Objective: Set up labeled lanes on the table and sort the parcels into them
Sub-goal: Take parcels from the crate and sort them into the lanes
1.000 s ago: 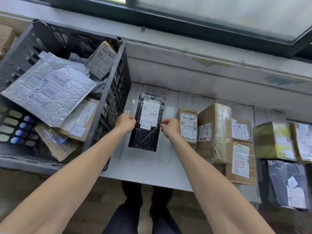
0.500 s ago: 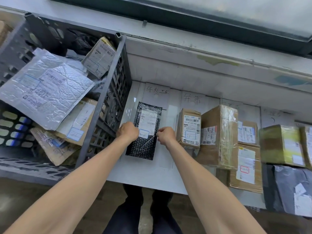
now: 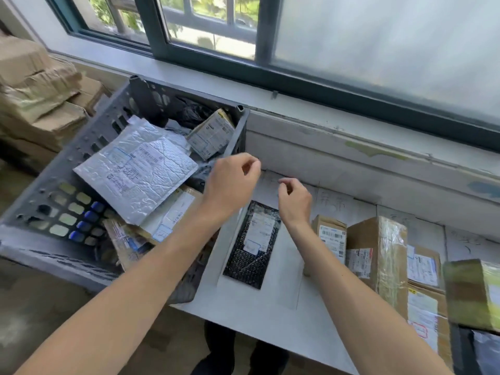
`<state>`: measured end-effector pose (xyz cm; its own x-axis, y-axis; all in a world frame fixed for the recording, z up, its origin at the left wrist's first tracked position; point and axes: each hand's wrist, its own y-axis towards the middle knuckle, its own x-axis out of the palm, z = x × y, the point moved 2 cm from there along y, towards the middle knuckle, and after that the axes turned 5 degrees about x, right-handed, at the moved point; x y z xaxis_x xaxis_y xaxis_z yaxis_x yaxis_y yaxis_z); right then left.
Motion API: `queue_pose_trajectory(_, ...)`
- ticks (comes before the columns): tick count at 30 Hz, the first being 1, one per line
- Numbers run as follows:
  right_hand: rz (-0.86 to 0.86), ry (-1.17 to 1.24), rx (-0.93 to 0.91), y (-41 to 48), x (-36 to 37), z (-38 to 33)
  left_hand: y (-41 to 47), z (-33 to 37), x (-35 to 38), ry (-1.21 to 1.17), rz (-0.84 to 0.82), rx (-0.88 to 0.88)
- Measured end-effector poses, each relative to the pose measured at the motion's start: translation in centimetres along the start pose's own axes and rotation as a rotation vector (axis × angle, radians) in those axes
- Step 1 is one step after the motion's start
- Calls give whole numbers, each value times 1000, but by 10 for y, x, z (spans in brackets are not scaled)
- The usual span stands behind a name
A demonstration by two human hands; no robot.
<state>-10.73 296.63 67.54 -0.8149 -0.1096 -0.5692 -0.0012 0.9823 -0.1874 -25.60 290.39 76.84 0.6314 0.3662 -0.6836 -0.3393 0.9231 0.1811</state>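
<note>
both hands hover empty above the far end of the table, and neither touches a parcel. the left hand (image 3: 232,182) has its fingers loosely curled, thumb close to the forefinger with nothing between them. the right hand (image 3: 295,201) is just beside it, a little nearer, curled the same slack way and gripping nothing.

below and between the wrists lies the black bubble mailer (image 3: 250,261). it is flat on the white table (image 3: 257,315) with its white label facing up, in the leftmost pencilled lane, just beside the crate. the right forearm crosses the strip between that mailer and the small cardboard box (image 3: 329,236), which stands upright in the next lane. handwritten lane marks (image 3: 334,204) show faintly at the far edge, too blurred to read.

right of the small box stands a taller taped box (image 3: 378,250). past it are flat labelled cartons (image 3: 422,263) and a green-wrapped box (image 3: 473,290).

to the left, a grey crate (image 3: 113,120) holds unsorted parcels. a silver mailer (image 3: 140,169) lies on top of them, and the left forearm passes over the crate's near corner. folded cardboard (image 3: 35,98) is stacked beyond the crate. a window (image 3: 378,63) runs above the table.
</note>
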Motion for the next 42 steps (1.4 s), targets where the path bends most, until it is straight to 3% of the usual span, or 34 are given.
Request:
queue_pose_trajectory(4,26,105,-386,-16,17,-96,27,-52,-92,60,219,-83)
queue_pose_trajectory(8,-247,74,-469,-40,68,-165,38,-148,-149,338,121,-350)
queue_pose_trajectory(12,-602,57,-107,-61,128,-190,31,-208,-174,553,-30,-506)
queue_pose_trajectory(14,-684,51,84,-66,150,-188,25,-221,-173,585,-109,-547)
queue_pose_trajectory(17,-689,51,342,-69,175,-169,16,-228,-164,590,-154,-591)
queue_pose_trajectory(20,-591,159,516,-71,186,-153,10,-231,-158,581,-93,-626)
queue_pose_trajectory(23,-489,315,561,-67,187,-149,9,-236,-159,451,-65,-622)
queue_pose_trajectory(27,-489,439,520,-60,173,-153,14,-239,-173,-18,133,-614)
queue_pose_trajectory(32,-422,560,281,-51,127,-169,19,-212,-183,-595,299,-616)
queue_pose_trajectory(36,-331,641,153,-37,78,-171,30,-171,-170,-760,272,-551)
queue_pose_trajectory(42,-196,670,153,-18,3,-135,35,-99,-122,-825,88,-476)
